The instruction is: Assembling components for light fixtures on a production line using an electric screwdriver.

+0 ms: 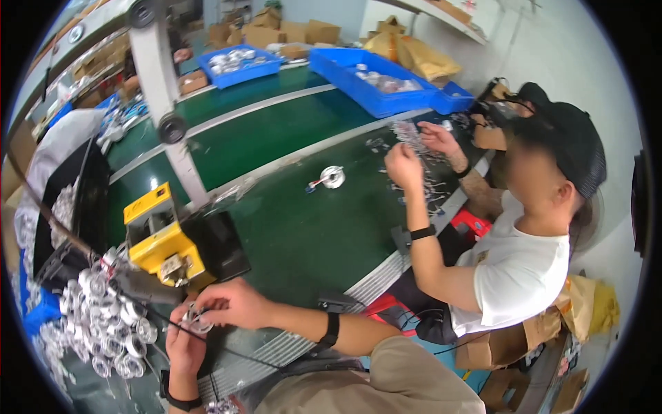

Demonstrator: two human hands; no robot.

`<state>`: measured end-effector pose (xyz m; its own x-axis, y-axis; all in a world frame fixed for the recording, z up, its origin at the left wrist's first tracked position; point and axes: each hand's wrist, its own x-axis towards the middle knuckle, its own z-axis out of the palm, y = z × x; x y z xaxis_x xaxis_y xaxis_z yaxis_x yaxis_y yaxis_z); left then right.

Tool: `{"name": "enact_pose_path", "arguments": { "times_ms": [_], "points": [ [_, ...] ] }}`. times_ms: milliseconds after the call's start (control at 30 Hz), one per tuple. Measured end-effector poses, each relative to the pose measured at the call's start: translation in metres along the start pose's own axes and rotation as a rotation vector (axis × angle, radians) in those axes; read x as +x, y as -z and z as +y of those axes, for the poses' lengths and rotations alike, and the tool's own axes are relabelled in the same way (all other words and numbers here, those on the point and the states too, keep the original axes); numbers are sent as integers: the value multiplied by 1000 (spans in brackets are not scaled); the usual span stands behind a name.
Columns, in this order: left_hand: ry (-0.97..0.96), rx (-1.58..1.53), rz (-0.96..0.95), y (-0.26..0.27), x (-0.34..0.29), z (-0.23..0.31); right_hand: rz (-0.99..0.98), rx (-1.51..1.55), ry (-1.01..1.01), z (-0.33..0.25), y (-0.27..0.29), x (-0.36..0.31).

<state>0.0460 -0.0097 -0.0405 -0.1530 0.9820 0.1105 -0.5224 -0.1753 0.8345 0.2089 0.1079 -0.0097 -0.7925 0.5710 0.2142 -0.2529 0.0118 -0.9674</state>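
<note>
Near the front edge of the bench, my left hand [185,350] is closed around a small round silver fitting [196,321]. My right hand [238,303] pinches at the top of the same fitting, with fingertips pressed together. Fingers cover much of the part, so its details are hidden. Just beyond my hands stands a yellow machine [164,241] with a metal head. To the left lies a heap of round silver fittings [107,324]. A single round white fitting [332,177] with a short wire and blue connector rests mid-bench.
A black bin [79,193] stands at the left. Blue trays [379,96] of parts sit along the back. At the right, a co-worker in a white shirt [520,241] handles parts beside a scatter of wired pieces [420,162]. A thin dark cable [241,355] crosses near my hands.
</note>
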Motion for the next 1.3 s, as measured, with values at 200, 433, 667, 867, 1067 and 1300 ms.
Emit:
{"name": "enact_pose_path", "arguments": {
  "times_ms": [200, 433, 667, 867, 1067, 1300],
  "points": [
    [87, -61, -135, -20, 19, 1, 150, -192, 37, -1, 14, -7],
    [72, -184, -141, -11, 11, 3, 171, -407, 137, 0, 0, 2],
    [113, -178, -161, -20, 7, 6, 207, -567, 351, 6, -7, -2],
    [22, -146, -215, -19, 10, 4, 310, -518, 350, 2, -12, 5],
    [174, 331, -50, -16, 12, 11, 35, -561, 117, 8, 4, 5],
    [207, 279, 91, -2, 15, -5, 292, -654, 406, 3, -23, 47]
  ]
}}
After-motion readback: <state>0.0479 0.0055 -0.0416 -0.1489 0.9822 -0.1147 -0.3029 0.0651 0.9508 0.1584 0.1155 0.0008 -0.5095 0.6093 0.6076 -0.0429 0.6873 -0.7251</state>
